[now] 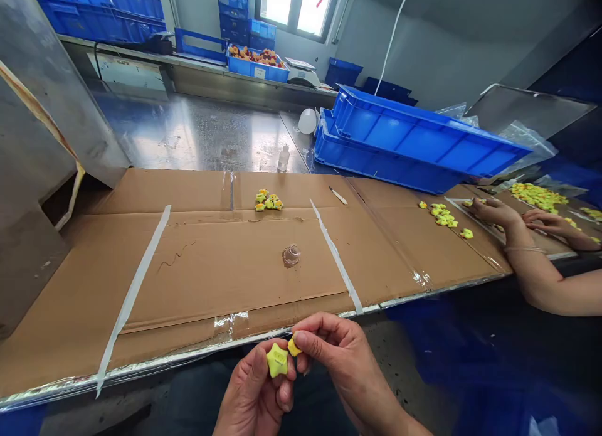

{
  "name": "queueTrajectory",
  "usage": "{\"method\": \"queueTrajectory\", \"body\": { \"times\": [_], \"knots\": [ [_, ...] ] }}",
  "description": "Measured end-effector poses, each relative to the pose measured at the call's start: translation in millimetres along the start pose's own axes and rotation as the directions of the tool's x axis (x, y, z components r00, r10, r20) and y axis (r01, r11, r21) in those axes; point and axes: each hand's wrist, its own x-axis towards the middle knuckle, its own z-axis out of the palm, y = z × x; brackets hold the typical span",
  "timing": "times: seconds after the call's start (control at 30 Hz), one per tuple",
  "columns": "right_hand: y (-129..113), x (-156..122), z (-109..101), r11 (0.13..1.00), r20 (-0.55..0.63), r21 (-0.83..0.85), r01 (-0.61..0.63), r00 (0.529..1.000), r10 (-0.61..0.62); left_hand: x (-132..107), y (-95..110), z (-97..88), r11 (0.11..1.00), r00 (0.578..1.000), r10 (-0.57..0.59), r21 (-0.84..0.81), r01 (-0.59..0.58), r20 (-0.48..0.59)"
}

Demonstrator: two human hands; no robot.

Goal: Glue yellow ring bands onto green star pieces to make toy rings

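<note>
In front of the table's near edge, my left hand (263, 386) pinches a yellow-green star-shaped piece (277, 361) with small dark marks on its face. Close beside it, my right hand (336, 361) grips a smaller orange-yellow piece (294, 346) between thumb and fingers, partly hidden by them. The two pieces are nearly touching; I cannot tell whether they meet. A small pile of yellow-green and orange pieces (268, 201) lies on the cardboard (226, 266) further back. Nearer to me stands a small clear cup (291, 255) on a brownish wet patch.
A knife-like tool (338, 196) and a small clear bottle (283, 158) sit farther back. Stacked blue crates (414, 141) stand at the back right. Another person's hands (498, 213) work at the right among several yellow pieces (538, 196). A metal panel (51, 97) bounds the left.
</note>
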Motion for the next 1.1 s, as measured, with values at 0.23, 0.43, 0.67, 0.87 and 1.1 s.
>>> {"method": "queueTrajectory", "body": {
  "times": [0.23,0.43,0.67,0.87,1.1],
  "knots": [
    [-0.3,-1.2,2.0,1.000,0.002,0.000,0.011,1.000,-0.011,0.2,-0.6,-4.3,1.000,1.000,-0.008,0.008,0.008,0.009],
    [-0.9,-5.1,3.0,1.000,0.029,0.021,0.005,1.000,-0.006,0.4,-2.3,-5.2,1.000,0.998,-0.008,-0.011,0.008,0.054],
    [-4.8,-8.0,2.5,0.999,0.045,-0.006,0.035,0.998,-0.035,-2.7,-1.0,-0.6,1.000,0.996,-0.015,0.006,0.015,0.083],
    [0.9,-9.8,2.9,1.000,0.070,0.013,0.023,0.997,-0.024,-3.3,-1.8,1.1,0.999,0.998,-0.010,0.032,0.009,0.061],
    [-25.2,16.6,-19.7,0.926,-0.061,-0.275,0.257,0.957,-0.284,3.9,12.9,-3.2,0.991,0.983,0.125,0.062,-0.117,-0.134]
  ]
}}
